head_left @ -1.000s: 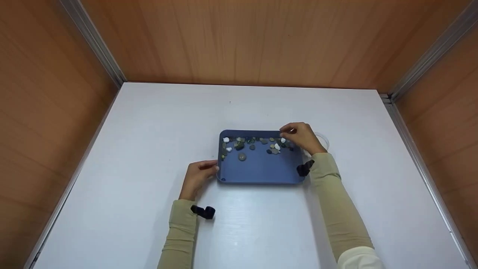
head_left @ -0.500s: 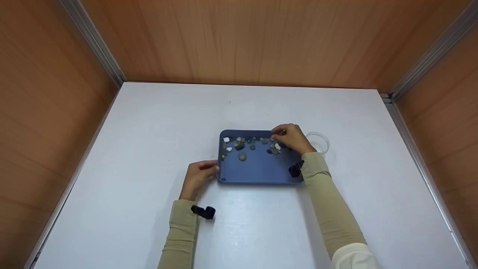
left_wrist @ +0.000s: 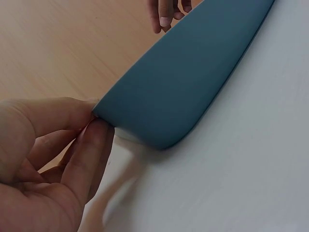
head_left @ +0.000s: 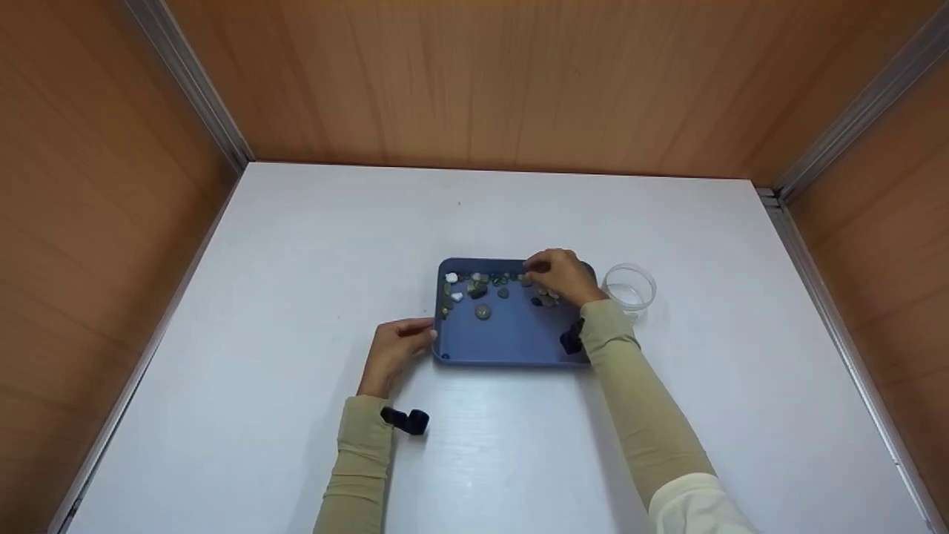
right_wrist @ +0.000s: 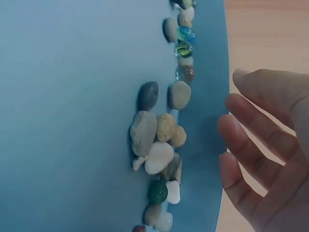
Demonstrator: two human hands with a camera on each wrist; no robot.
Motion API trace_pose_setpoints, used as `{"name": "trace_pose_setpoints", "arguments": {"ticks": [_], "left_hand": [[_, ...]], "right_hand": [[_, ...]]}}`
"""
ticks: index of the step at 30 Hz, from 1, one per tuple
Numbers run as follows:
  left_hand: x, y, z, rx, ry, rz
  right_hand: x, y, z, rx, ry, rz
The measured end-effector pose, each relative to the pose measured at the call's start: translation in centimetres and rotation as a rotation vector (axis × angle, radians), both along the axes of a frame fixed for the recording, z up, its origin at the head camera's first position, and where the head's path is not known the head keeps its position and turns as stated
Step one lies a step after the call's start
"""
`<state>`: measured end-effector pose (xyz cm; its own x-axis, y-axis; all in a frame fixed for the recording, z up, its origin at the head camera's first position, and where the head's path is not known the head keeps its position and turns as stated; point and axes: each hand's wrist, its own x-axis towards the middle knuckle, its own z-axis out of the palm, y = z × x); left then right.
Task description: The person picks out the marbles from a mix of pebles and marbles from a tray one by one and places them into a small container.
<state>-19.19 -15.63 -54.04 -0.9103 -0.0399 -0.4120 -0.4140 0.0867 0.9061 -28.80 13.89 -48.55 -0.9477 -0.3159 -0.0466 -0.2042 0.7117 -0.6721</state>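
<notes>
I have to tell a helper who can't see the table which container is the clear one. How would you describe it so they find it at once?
Start at the blue tray in the middle of the white table. Just off its far right corner, beyond the right hand, stands a small round cup. It alone is transparent and round, and it stands outside the tray.

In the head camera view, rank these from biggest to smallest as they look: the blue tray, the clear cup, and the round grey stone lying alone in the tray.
1. The blue tray, clearly the largest.
2. The clear cup, beside the tray.
3. The round grey stone, by far the smallest.
All three sit at a similar distance, so the order looks reliable.
</notes>
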Motion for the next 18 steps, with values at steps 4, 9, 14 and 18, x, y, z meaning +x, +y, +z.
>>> {"name": "trace_pose_setpoints", "arguments": {"ticks": [4, 9, 14, 18], "left_hand": [[-0.01, 0.01, 0.02, 0.001, -0.003, -0.002], [0.06, 0.1, 0.08, 0.005, -0.008, 0.0], [0.07, 0.22, 0.12, 0.012, -0.013, 0.0], [0.14, 0.23, 0.16, 0.015, -0.009, -0.004]], "right_hand": [[-0.17, -0.53, -0.24, 0.012, -0.031, -0.003], [-0.3, -0.87, -0.66, 0.067, -0.028, -0.009], [-0.3, -1.0, -0.9, 0.071, -0.047, -0.029], [-0.15, -1.04, -1.05, 0.077, -0.049, -0.032]]}}
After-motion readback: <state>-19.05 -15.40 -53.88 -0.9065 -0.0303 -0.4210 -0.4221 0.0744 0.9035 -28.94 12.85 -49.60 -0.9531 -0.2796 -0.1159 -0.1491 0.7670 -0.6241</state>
